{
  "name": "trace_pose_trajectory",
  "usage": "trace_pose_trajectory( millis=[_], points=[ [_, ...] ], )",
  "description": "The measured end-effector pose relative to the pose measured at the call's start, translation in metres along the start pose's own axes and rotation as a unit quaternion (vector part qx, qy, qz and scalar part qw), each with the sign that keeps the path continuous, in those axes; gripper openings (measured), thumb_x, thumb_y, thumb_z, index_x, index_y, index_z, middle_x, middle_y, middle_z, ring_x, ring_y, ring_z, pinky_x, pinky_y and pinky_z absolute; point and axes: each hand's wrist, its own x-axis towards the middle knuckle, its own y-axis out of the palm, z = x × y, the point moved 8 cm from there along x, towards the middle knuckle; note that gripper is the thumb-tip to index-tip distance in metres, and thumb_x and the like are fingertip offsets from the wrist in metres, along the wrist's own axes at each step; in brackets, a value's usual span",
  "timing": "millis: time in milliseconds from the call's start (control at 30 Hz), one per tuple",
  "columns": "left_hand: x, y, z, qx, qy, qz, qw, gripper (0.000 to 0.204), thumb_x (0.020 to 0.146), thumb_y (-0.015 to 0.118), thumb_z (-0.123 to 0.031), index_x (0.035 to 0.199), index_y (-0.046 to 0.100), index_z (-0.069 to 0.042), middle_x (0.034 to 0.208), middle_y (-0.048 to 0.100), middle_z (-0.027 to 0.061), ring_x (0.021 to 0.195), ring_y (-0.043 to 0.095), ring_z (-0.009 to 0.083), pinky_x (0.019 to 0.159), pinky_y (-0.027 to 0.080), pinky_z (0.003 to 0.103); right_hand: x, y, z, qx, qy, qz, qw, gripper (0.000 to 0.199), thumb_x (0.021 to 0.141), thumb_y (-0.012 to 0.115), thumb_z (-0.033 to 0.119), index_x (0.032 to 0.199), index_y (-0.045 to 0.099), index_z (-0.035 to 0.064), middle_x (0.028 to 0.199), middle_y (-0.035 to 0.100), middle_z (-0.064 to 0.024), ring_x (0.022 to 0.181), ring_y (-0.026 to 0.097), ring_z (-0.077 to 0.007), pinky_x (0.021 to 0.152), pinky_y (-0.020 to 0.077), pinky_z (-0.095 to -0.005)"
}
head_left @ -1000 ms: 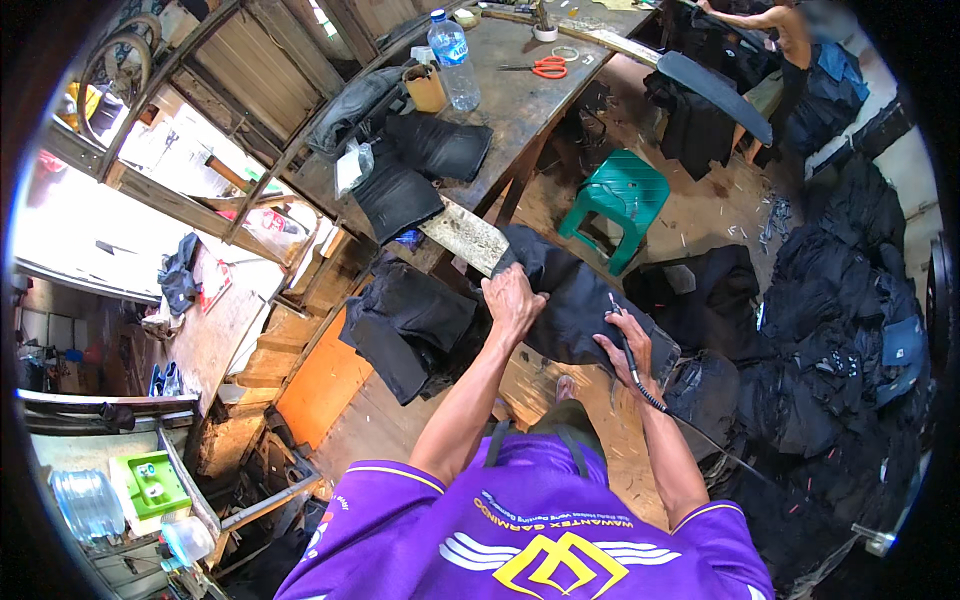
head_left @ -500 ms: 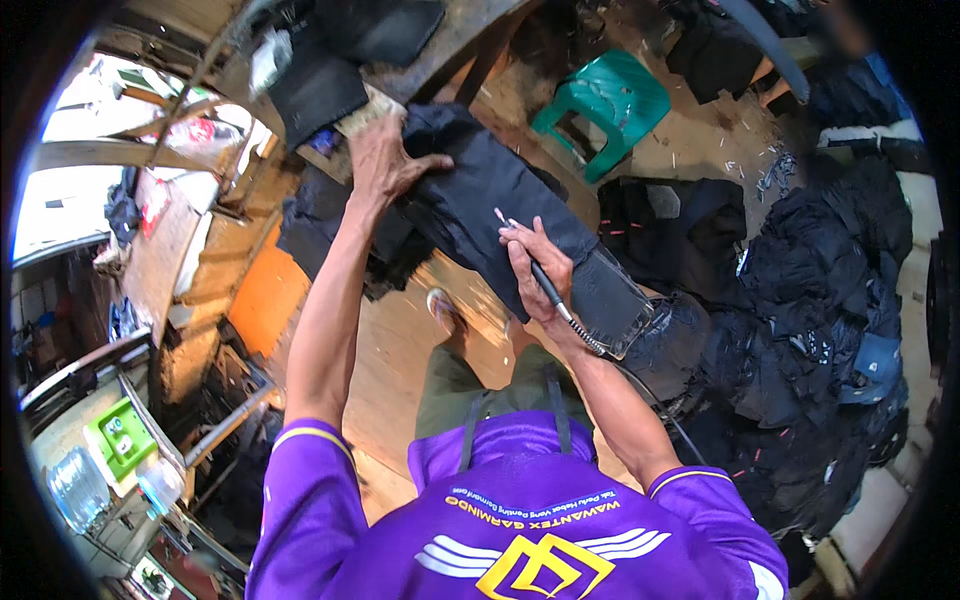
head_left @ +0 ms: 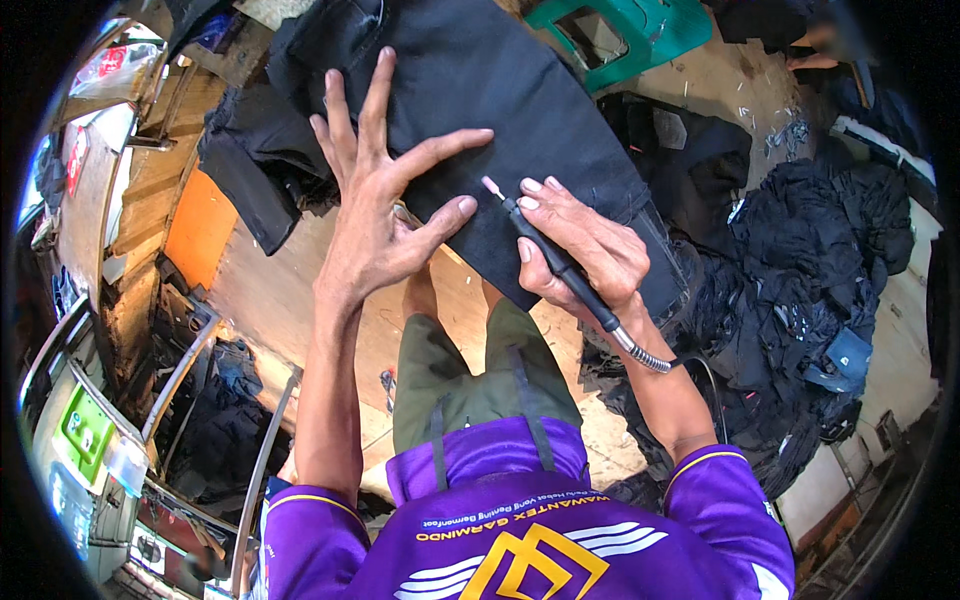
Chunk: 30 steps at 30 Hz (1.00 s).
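A length of black cloth, seemingly a trouser leg (head_left: pixel 520 110), lies flat in front of me, its near end running toward my right forearm. My left hand (head_left: pixel 375 190) is spread over the cloth's left side, fingers apart and holding nothing. My right hand (head_left: pixel 590 245) grips a black rotary grinding pen (head_left: pixel 560 262) like a pencil. The pen's small pink tip points up and left, close over the cloth, between my two hands; whether it touches I cannot tell. A coiled metal sleeve and a thin cable trail from its back end along my right forearm.
A green plastic stool (head_left: pixel 640 40) stands beyond the cloth. Heaped black garments (head_left: pixel 810 280) fill the right side. More dark cloth (head_left: pixel 260 150) hangs at the left, near an orange panel (head_left: pixel 198 235). A light green tray (head_left: pixel 85 435) sits at lower left.
The cloth and both hands now appear larger and closer. My left hand has come off the cloth's far left end and spread nearer the pen. The right hand still holds the pen.
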Motion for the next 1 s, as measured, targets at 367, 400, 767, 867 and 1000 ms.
trace_pose_trajectory(
  millis=[367, 400, 767, 867, 1000],
  points=[
    [0.0, 0.005, 0.006, 0.015, -0.06, 0.081, 0.995, 0.072, 0.078, 0.092, -0.061, 0.142, 0.078, -0.03, 0.183, 0.018, 0.0219, 0.171, -0.001, 0.0472, 0.136, 0.006, 0.063, 0.001, 0.01, 0.004, -0.032, -0.008, 0.046, 0.998, 0.026, 0.081, 0.084, 0.005, 0.107, 0.083, -0.001, 0.103, 0.084, -0.015, 0.107, 0.083, -0.0313, 0.099, 0.0682, -0.046],
    [0.001, 0.004, 0.003, 0.02, -0.056, 0.083, 0.995, 0.076, 0.074, 0.095, -0.061, 0.142, 0.078, -0.03, 0.184, 0.014, 0.0226, 0.17, -0.005, 0.0485, 0.136, 0.005, 0.064, 0.001, 0.011, 0.004, -0.036, -0.008, 0.048, 0.998, 0.026, 0.081, 0.084, 0.005, 0.107, 0.083, -0.0008, 0.103, 0.084, -0.015, 0.107, 0.083, -0.0313, 0.099, 0.0683, -0.046],
    [0.004, 0.001, -0.005, 0.025, -0.065, 0.07, 0.995, 0.08, 0.069, 0.1, -0.056, 0.141, 0.078, -0.029, 0.184, 0.011, 0.0247, 0.169, -0.011, 0.0497, 0.136, 0.002, 0.064, -0.008, 0.007, 0.001, -0.007, 0.005, 0.042, 0.999, 0.026, 0.082, 0.084, 0.005, 0.107, 0.083, -0.0017, 0.102, 0.084, -0.016, 0.108, 0.083, -0.0321, 0.1, 0.068, -0.0471],
    [0.003, 0.004, -0.003, 0.016, -0.086, 0.094, 0.992, 0.081, 0.068, 0.101, -0.056, 0.141, 0.079, -0.028, 0.184, 0.011, 0.0249, 0.169, -0.01, 0.049, 0.136, 0.001, 0.064, -0.012, 0.004, 0.002, 0.001, 0.01, 0.048, 0.999, 0.027, 0.082, 0.084, 0.005, 0.108, 0.083, -0.0017, 0.103, 0.084, -0.0164, 0.108, 0.083, -0.0326, 0.1, 0.0679, -0.0475],
    [0.003, 0.005, -0.008, 0.025, -0.063, 0.044, 0.997, 0.082, 0.066, 0.101, -0.056, 0.14, 0.079, -0.027, 0.184, 0.012, 0.0251, 0.17, -0.01, 0.0477, 0.135, 0.0, 0.063, -0.019, 0.0, 0.002, -0.008, 0.021, 0.06, 0.998, 0.028, 0.082, 0.085, 0.005, 0.109, 0.083, -0.0019, 0.103, 0.084, -0.0166, 0.108, 0.083, -0.033, 0.101, 0.0675, -0.0484]
  ],
)
